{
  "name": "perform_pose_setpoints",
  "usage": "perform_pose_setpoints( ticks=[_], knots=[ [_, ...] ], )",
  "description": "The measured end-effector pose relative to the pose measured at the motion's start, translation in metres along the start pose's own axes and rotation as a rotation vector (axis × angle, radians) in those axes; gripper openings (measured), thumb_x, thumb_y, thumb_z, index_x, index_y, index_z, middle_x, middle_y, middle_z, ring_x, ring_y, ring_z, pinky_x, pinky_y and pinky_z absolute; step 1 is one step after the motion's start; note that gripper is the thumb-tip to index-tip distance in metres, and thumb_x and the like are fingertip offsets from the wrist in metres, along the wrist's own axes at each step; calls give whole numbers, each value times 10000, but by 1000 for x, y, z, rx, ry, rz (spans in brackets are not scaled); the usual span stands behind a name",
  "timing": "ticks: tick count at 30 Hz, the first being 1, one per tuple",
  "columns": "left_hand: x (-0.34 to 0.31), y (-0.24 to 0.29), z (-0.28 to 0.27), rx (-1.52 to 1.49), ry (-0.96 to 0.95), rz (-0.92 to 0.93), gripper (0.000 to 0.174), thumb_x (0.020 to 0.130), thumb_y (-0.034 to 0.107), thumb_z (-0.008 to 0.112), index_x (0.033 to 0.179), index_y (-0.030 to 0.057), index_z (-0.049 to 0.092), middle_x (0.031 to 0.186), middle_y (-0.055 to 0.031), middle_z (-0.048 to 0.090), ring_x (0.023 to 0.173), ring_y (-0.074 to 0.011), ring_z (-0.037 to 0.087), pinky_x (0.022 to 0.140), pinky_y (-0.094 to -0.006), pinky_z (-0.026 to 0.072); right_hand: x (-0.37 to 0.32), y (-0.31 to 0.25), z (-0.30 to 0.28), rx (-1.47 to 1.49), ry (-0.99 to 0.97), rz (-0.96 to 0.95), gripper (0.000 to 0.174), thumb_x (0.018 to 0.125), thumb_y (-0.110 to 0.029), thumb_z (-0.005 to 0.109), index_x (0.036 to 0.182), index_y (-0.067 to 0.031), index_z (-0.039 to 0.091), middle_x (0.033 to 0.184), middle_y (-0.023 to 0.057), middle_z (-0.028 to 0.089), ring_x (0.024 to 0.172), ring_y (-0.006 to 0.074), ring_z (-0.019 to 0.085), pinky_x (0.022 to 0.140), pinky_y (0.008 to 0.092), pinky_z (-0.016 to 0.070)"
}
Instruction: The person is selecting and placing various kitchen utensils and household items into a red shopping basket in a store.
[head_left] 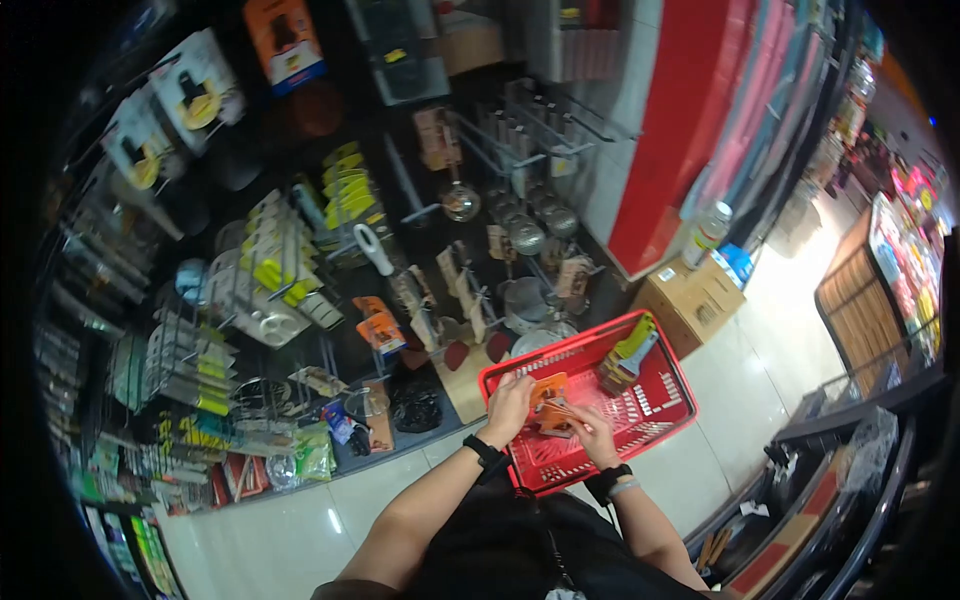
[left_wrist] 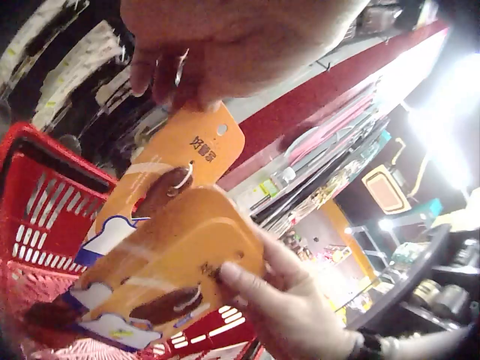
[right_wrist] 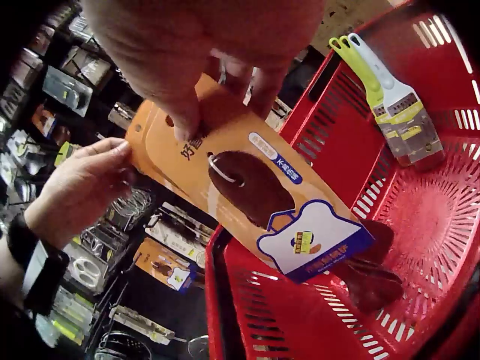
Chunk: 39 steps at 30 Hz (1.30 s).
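Observation:
Orange-carded packages with brown utensils (head_left: 549,392) (left_wrist: 217,240) (right_wrist: 247,180) are held over a red basket (head_left: 655,425) (left_wrist: 56,161) (right_wrist: 322,135). My left hand (head_left: 510,408) (left_wrist: 232,49) (right_wrist: 79,187) pinches the top edge of one card between thumb and fingertips. My right hand (head_left: 594,436) (left_wrist: 289,300) (right_wrist: 199,49) grips the upper part of overlapping cards, thumb on the front. The brown utensil ends stick out below the cards. Green-and-white handled tools (head_left: 628,355) (right_wrist: 397,105) in packaging lie in the basket's far end.
Racks of hanging kitchen tools (head_left: 270,270) fill the left and front. A cardboard box (head_left: 690,300) with a bottle (head_left: 708,232) on it stands beyond the basket. Tiled floor (head_left: 740,390) runs to the right, near a dark-framed cart or stand (head_left: 840,500).

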<state>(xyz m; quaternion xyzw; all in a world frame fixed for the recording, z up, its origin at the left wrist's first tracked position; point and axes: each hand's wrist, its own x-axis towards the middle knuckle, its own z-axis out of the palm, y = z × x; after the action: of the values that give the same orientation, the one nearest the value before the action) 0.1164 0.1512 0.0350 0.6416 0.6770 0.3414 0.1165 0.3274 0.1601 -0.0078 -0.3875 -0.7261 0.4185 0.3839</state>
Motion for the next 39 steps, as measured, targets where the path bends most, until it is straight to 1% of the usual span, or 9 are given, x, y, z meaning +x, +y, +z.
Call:
perform_pose_setpoints(
  ticks=[4,6,10,14,15,20,25,33,39],
  knots=[
    [5,13,-67,-118,166,138,146,875,74,531,973,-23,578,891,-170,623,751,-306,636,649,-336,503,-5,-16,-7,-196,-3,-16,394,792,45,595,1176,-41,576,840,127,578,742,239,578,663,308,463],
    [0,21,-114,-369,53,-186,140,921,71,483,984,-21,570,879,-135,634,734,-220,665,623,-284,506,-6,-15,-10,-196,-12,-5,394,797,43,590,1183,-37,568,867,137,581,770,253,581,685,317,464],
    [-24,12,-193,-602,273,-190,141,949,60,437,967,-23,549,858,-102,654,777,-188,670,655,-264,509,-5,-8,-12,-251,62,-13,369,819,30,573,1185,-19,559,930,156,595,845,280,595,744,329,467],
    [-70,3,-255,-541,409,-257,146,950,44,415,961,-36,537,848,-122,658,776,-179,667,728,-252,490,3,-6,-9,-229,98,-52,400,829,17,554,1218,-74,553,977,160,585,884,301,584,773,354,462],
    [-79,1,-260,-467,432,-220,143,948,38,414,972,-25,540,824,-120,668,750,-156,659,668,-247,493,5,-9,-9,-250,85,-29,402,826,19,556,1217,-74,554,997,161,580,905,305,578,789,360,457],
    [-112,-41,-228,-201,284,-405,125,927,64,478,918,-18,573,793,-100,678,680,-86,629,552,-229,483,10,0,1,-276,85,-66,404,824,23,554,1215,-78,559,1026,160,573,924,313,572,802,365,456],
    [-136,-145,-140,-227,350,-614,131,924,96,496,931,-19,559,764,-125,648,684,-163,669,554,-250,475,11,-1,6,-310,69,-81,405,822,27,550,1213,-77,562,1054,162,571,938,318,571,811,368,457],
    [-100,-221,-112,-60,424,-585,188,927,245,489,907,80,578,738,-156,644,697,-308,640,567,-405,454,-3,-9,7,-316,97,-29,384,830,14,542,1205,-61,562,1048,181,587,953,322,581,823,367,463],
    [-76,-227,-117,14,377,-528,141,931,197,482,916,88,569,729,-152,637,692,-292,641,571,-402,455,-7,-10,11,-330,106,-17,373,833,14,538,1199,-52,564,1051,182,587,936,322,587,804,370,472]
  ],
)
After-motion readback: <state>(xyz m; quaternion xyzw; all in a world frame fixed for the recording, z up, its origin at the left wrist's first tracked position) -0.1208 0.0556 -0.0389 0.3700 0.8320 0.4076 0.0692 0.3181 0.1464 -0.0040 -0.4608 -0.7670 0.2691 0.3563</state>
